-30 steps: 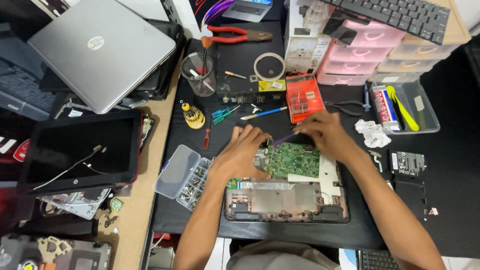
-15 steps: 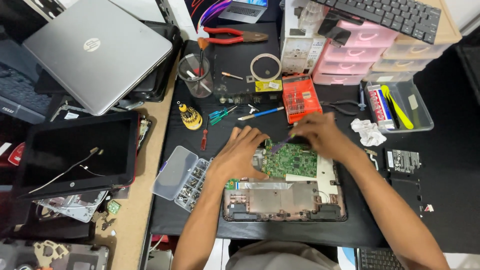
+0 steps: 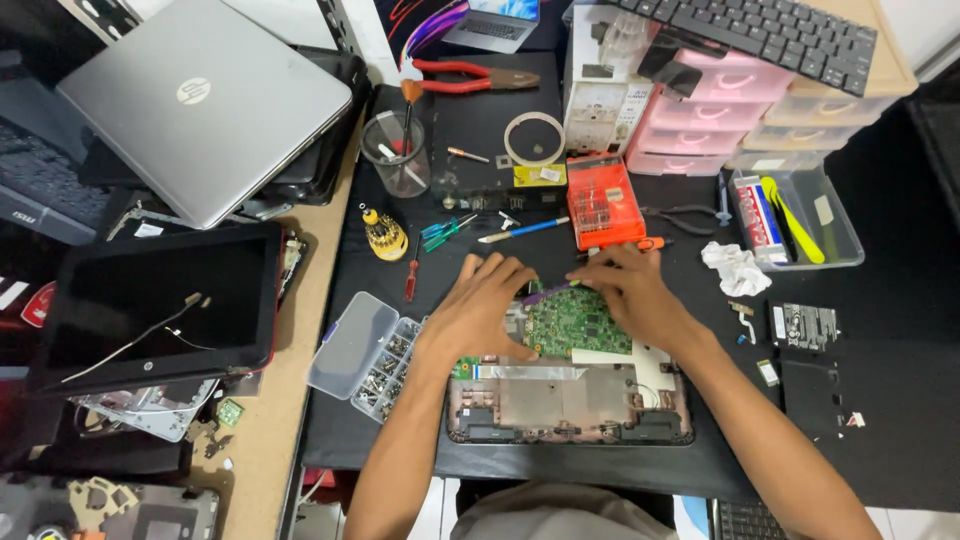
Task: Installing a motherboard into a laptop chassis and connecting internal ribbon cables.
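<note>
Green circuit board (image 3: 577,322), seated in the opened laptop base (image 3: 568,402); left hand (image 3: 478,308) and right hand (image 3: 630,292) flat on its upper edge, fingertips apparently pinching it; screw organiser (image 3: 366,354) just left.

Matt green circuit board (image 3: 578,322) sits in a dull plastic laptop shell (image 3: 570,405); left of it, a glossy clear plastic screw box (image 3: 352,345).
</note>
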